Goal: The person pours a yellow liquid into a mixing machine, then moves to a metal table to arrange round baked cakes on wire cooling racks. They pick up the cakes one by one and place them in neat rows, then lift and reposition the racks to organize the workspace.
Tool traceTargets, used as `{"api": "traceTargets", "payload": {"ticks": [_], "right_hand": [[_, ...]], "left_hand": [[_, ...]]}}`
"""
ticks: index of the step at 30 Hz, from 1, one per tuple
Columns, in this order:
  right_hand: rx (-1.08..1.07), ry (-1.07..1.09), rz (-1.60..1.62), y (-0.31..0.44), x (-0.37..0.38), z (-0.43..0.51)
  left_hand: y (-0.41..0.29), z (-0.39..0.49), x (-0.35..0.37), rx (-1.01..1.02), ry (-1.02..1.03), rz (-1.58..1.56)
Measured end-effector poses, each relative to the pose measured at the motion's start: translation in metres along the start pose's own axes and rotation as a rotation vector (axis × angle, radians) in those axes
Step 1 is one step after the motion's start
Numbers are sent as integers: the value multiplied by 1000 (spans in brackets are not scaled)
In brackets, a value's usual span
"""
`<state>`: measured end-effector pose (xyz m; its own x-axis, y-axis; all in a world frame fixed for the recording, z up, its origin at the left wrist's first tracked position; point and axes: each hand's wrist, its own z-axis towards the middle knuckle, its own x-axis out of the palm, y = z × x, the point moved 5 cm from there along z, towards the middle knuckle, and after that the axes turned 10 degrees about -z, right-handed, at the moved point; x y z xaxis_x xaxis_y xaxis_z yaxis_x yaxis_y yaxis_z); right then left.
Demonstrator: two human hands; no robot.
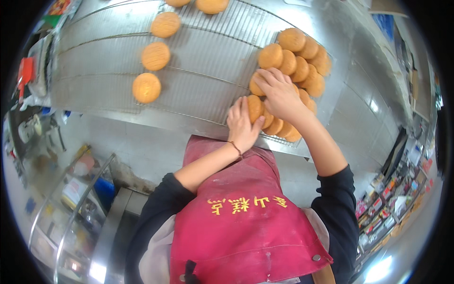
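My left hand [244, 124], with a thin bracelet at the wrist, cups the near end of a row of round golden-brown buns. Its thumb and fingers hold the end bun [254, 109]. Just beyond it, my right hand [281, 91] reaches over the stack with its fingers curled on another bun [256, 85]; the palm hides part of the row. Further overlapping buns [291, 39] lean on one another in rows at the right end of a wire cooling rack [198, 85].
More single buns [146, 88] form a spaced line on the rack's left part. Beneath the rack is a stainless steel table [351, 103], its front edge close to my red apron [244, 234]. A red-handled tool [25, 74] lies at far left. Metal rails [85, 191] stand below left.
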<state>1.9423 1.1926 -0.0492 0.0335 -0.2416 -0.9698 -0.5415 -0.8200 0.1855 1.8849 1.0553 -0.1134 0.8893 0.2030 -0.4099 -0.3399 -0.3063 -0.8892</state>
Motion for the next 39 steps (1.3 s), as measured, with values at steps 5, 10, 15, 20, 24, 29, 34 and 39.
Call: {"api": "traceTargets", "payload": {"ticks": [5,10,15,20,24,29,34,39], "right_hand": [[-2,-47,89,21,-20,27],[-100,-236,370,67,-7,105],[-85,-213,332,130,42,199],[-59,-118,331,142,54,227],[-68,-143,354,117,31,207],[32,68,291,34,-4,115],[48,189,86,8,-10,63],[-23,190,55,4,5,49]], "left_hand": [[-6,0,-41,-11,-12,42],[44,26,-182,-43,-472,327],[86,62,-250,-85,-509,473],[99,71,-249,-9,-454,338],[94,62,-245,-16,-538,72],[56,41,-168,-34,-266,-408],[10,35,-84,70,-59,-318],[9,24,-48,-7,38,-325]]}}
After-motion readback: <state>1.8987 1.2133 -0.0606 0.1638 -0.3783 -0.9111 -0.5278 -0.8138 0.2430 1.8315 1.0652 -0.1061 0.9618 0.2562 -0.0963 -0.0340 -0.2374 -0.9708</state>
